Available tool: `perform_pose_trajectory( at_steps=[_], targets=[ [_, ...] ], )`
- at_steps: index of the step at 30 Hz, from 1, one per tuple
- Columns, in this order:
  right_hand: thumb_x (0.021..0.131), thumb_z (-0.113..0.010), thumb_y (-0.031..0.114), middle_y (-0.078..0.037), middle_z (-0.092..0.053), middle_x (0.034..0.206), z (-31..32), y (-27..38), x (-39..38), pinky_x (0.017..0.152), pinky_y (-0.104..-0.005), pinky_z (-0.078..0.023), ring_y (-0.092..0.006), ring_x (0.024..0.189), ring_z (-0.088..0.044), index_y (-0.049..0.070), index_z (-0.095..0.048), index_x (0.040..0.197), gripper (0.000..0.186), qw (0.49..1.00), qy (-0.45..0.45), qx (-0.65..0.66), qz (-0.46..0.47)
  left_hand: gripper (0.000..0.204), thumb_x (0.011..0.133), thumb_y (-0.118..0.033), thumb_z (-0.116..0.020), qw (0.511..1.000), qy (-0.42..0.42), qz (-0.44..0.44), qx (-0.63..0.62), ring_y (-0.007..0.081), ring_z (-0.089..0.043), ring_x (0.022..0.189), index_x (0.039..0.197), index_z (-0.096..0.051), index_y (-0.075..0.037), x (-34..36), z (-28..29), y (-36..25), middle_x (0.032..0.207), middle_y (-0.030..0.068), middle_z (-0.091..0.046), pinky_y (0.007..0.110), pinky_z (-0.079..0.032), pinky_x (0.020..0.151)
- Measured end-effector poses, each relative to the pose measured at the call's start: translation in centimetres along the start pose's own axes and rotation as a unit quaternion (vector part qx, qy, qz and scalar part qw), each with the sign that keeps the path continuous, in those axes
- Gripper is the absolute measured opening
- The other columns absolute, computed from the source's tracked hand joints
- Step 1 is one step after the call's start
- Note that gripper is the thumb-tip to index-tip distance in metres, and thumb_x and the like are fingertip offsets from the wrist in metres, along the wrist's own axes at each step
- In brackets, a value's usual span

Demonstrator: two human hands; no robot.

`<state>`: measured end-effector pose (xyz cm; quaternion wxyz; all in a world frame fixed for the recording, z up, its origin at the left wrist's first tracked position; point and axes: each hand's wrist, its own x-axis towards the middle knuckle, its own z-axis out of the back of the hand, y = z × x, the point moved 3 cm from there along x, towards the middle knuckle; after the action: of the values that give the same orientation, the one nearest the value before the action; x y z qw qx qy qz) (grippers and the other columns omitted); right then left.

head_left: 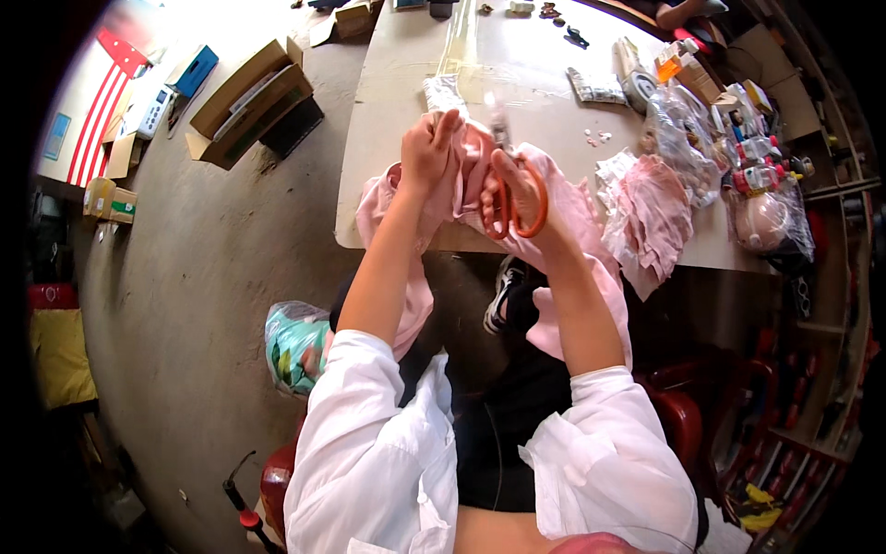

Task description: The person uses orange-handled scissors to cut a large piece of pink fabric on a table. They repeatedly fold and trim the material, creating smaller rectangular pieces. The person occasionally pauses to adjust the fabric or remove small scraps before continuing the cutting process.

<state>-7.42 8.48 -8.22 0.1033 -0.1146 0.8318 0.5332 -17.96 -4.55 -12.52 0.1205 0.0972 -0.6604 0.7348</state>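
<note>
Over the bench (378, 115), my left hand (428, 152) pinches the pink cloth (577, 208) while my right hand (519, 185) grips orange-handled scissors (543, 212).

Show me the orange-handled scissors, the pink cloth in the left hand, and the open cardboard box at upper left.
Scissors (505, 200): head view, on an orange handle loop.
Pink cloth (574, 210): head view, on its right-hand folds.
Cardboard box (268, 113): head view, on its side wall.

1 head-worn fisheye view looks down from nearby onto the hands (428, 155) and table (388, 111).
</note>
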Motion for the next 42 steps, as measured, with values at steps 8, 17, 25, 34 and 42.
perform_pose_trajectory(
  at_steps=[8, 17, 25, 34, 42],
  targets=[
    [0.062, -0.083, 0.040, -0.013, -0.063, 0.070, 7.4, 1.9, 1.9, 0.059, -0.0311, -0.049, -0.0210, 0.063, -0.062, -0.003, -0.058, 0.075, 0.052, 0.852, -0.234, -0.426, 0.194, 0.052, 0.090, -0.028, -0.059, 0.985, -0.130, -0.103, -0.041, 0.0293, -0.050, 0.110, 0.128, -0.038, -0.001, 1.1, 2.2, -2.2, 0.129, 0.0182, -0.038, 0.037, -0.043, 0.092],
    [0.078, -0.064, 0.031, -0.018, -0.063, 0.091, 4.6, -2.4, 2.9, 0.076, -0.0451, -0.047, -0.0370, 0.087, -0.060, 0.003, -0.053, 0.101, 0.038, 0.698, -0.269, -0.619, 0.240, 0.024, 0.075, -0.014, -0.064, 0.953, -0.174, -0.001, 0.249, 0.0243, -0.052, 0.092, 0.094, -0.058, -0.002, -2.3, 9.3, -1.3, 0.094, 0.0134, -0.054, 0.034, -0.046, 0.076],
    [0.078, -0.065, 0.027, -0.017, -0.066, 0.078, 10.9, -0.2, 6.8, 0.071, -0.0422, -0.049, -0.0343, 0.076, -0.064, 0.001, -0.063, 0.079, 0.026, 0.767, -0.421, -0.430, 0.223, 0.069, 0.071, -0.040, -0.075, 0.944, -0.130, -0.033, 0.301, 0.0361, -0.044, 0.109, 0.115, -0.046, 0.005, -9.9, 7.9, 0.5, 0.115, 0.0217, -0.046, 0.042, -0.036, 0.096],
    [0.074, -0.076, 0.036, -0.008, -0.064, 0.070, 14.8, 1.9, 5.3, 0.063, -0.0322, -0.048, -0.0213, 0.064, -0.063, 0.001, -0.059, 0.075, 0.039, 0.787, -0.498, -0.230, 0.282, 0.087, 0.071, -0.059, -0.067, 0.907, -0.033, 0.015, 0.419, 0.0348, -0.040, 0.117, 0.123, -0.046, 0.007, -9.9, 5.3, 0.6, 0.123, 0.0205, -0.045, 0.041, -0.032, 0.102],
    [0.074, -0.074, 0.027, -0.011, -0.064, 0.070, 9.4, 0.7, 5.7, 0.065, -0.0336, -0.049, -0.0231, 0.068, -0.064, 0.001, -0.059, 0.079, 0.030, 0.871, -0.288, -0.303, 0.257, 0.030, 0.078, -0.016, -0.056, 0.931, -0.131, 0.017, 0.339, 0.0329, -0.050, 0.102, 0.099, -0.060, 0.005, -9.4, 7.0, 2.2, 0.105, 0.0190, -0.055, 0.039, -0.040, 0.091]
  ],
)
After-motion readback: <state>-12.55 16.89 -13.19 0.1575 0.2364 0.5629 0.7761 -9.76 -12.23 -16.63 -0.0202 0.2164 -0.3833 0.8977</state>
